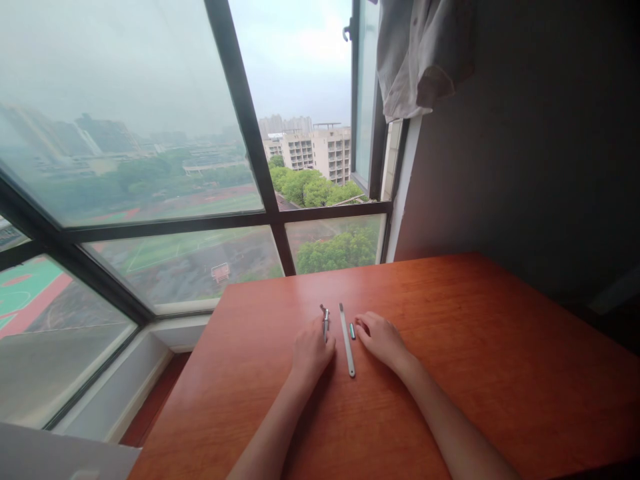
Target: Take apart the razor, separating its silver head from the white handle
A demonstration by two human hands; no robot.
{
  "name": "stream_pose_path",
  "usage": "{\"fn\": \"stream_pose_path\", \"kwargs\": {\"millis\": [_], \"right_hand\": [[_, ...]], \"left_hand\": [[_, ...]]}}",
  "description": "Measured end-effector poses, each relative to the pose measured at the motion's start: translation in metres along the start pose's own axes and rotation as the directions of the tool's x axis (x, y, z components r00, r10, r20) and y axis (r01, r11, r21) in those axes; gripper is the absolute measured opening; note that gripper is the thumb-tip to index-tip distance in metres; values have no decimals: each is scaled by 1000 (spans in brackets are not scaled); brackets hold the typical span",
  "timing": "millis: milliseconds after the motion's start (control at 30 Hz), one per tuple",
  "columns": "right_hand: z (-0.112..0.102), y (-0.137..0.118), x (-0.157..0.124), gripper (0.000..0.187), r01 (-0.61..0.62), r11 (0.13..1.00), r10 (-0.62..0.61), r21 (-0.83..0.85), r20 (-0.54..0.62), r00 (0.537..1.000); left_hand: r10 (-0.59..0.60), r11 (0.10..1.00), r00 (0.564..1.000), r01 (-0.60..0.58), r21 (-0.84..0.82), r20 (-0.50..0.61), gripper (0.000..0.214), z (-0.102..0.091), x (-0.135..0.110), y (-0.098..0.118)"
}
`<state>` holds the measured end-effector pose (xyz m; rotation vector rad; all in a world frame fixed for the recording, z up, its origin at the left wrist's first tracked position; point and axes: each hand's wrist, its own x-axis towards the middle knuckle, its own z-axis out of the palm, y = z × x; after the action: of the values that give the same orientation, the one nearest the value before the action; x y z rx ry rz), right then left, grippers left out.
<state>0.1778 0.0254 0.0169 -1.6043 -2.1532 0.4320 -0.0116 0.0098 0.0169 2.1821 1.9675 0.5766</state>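
Observation:
Both my hands rest on a reddish wooden table. My left hand lies palm down with its fingers curled around a short metal pen part whose clip end sticks out past the fingertips. My right hand lies to the right, its fingertips pinched on a small teal piece. Between the two hands a long pale slim tube lies flat on the table, pointing away from me.
The table stands in a corner against a large window with dark frames, looking out over buildings and sports fields. A dark wall runs along the right. A pale garment hangs at the upper right.

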Motion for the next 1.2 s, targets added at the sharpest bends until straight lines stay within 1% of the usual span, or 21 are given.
{"fn": "stream_pose_path", "kwargs": {"millis": [100, 167, 267, 333, 400, 467, 533, 567, 633, 733, 800, 867, 933, 1000, 1100, 1200], "right_hand": [[1, 1, 0, 19, 18, 1000, -18, -9, -5, 1000], [1, 2, 0, 18, 23, 1000, -23, -17, -7, 1000], [1, 1, 0, 18, 20, 1000, -20, -22, -4, 1000], [0, 1, 0, 18, 13, 1000, -13, -19, 4, 1000], [0, 0, -1, 18, 9, 1000, -9, -14, 9, 1000], [-1, 0, -1, 19, 11, 1000, -11, -9, 10, 1000], [-1, 0, -1, 19, 15, 1000, -15, 2, 12, 1000], [-1, 1, -1, 20, 16, 1000, -16, 10, 15, 1000], [-1, 2, 0, 21, 17, 999, -17, 32, 17, 1000], [-1, 5, 1, 23, 23, 997, -24, 68, 5, 1000], [0, 7, 2, 26, 28, 996, -28, 86, -7, 1000], [0, 9, 3, 27, 33, 993, -31, 112, -22, 999], [0, 10, 4, 28, 43, 985, -36, 165, -49, 998], [0, 10, 5, 28, 54, 965, -34, 255, -81, 996], [-3, 7, 5, 29, 72, 899, -28, 433, -107, 994], [-5, 2, 4, 34, 90, 781, -50, 618, -82, 995]], "left_hand": [[-34, 999, 999, 35, -36, 14, 21, -2, 2, -3], [-47, 993, 999, 47, -106, 2, 18, -4, 3, -5], [-62, 958, 998, 58, -279, -4, 16, -7, 5, -9], [-95, 904, 995, 84, -419, -4, 15, -9, 7, -10], [-120, 786, 993, 108, -609, 22, 14, -11, 9, -10], [-121, 619, 990, 136, -774, 78, 13, -12, 11, -9], [-109, 458, 982, 185, -869, 152, 13, -12, 13, -8], [-100, 394, 977, 212, -894, 187, 15, -12, 13, -8], [-86, 296, 967, 254, -921, 239, 18, -11, 14, -7], [-71, 216, 958, 287, -934, 278, 22, -10, 15, -7], [-68, 202, 953, 304, -931, 297, 30, -10, 15, -6], [-52, 211, 951, 310, -927, 306, 40, -10, 14, -4], [-33, 237, 953, 300, -924, 301, 45, -11, 12, -2], [-20, 275, 957, 284, -918, 290, 48, -11, 10, -1], [-8, 323, 960, 268, -908, 280, 49, -11, 9, 1], [-8, 328, 959, 269, -905, 282, 51, -10, 8, 2]]}}
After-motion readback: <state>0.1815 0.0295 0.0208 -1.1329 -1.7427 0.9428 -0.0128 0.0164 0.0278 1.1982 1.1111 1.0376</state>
